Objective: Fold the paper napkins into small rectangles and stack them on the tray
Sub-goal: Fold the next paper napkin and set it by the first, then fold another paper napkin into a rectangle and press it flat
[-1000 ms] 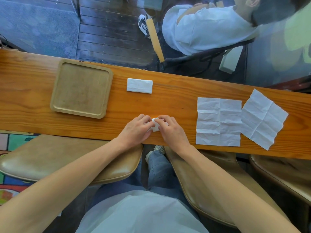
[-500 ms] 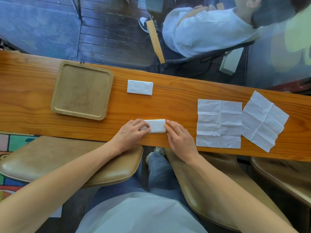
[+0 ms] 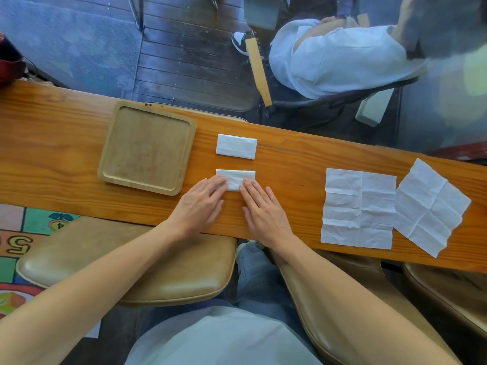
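Two rectangles are folded now, and both hands lie flat and open on the near one, left hand pinning its left end and right hand its right, fingertips pressing the crease so it won't spring back. Beyond it the other folded napkin waits beside the wooden tray (nothing stacked there yet), while two unfolded napkins, one square-on and one skewed, lie well off right, presumably next in line.

A single head-worn wide-angle camera looks steeply down and forward over the near edge of the tabletop, close above it, floor visible beyond its far edge
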